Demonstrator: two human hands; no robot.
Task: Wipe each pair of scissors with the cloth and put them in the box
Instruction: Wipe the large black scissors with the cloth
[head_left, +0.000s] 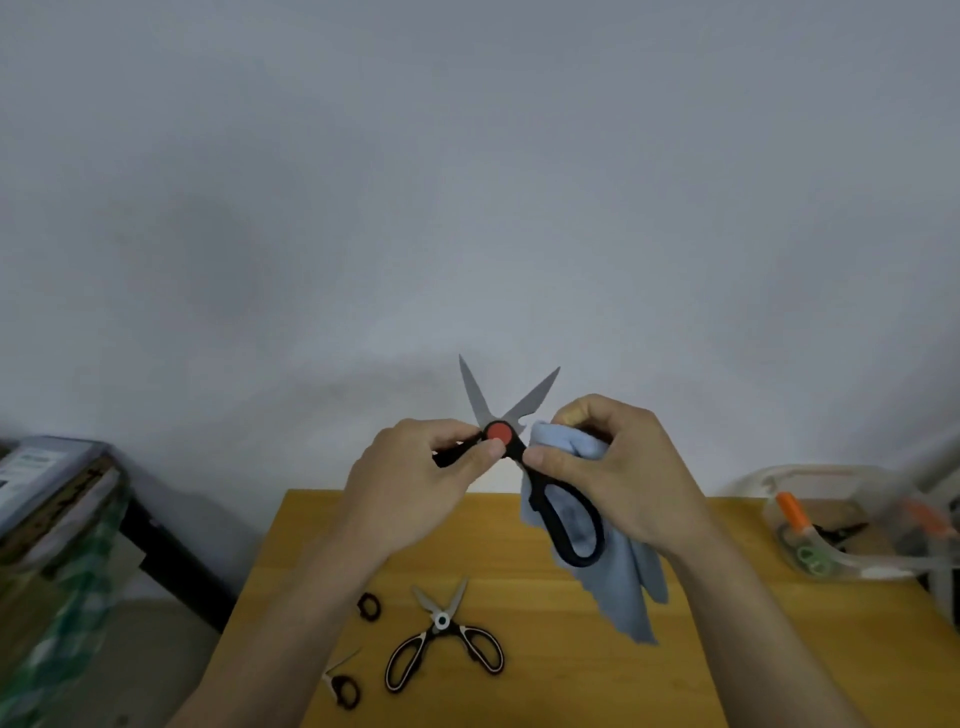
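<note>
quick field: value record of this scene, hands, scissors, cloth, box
left hand: grips one handle of the red-pivot scissors
right hand: holds blue cloth at the other handle
scissors blades: open, pointing up
on table: black-and-white scissors, small black scissors
box: clear, far right, holds scissors

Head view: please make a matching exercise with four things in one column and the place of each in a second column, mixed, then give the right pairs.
Things
1. red-pivot scissors
2. blue cloth
3. black-and-white scissors
4. clear plastic box

Places
A. lying open on the wooden table, near the front
B. standing at the right edge of the table
C. held up, blades spread, between left hand and right hand
D. bunched in the right hand, hanging down

Pairs: 1-C, 2-D, 3-A, 4-B
</note>
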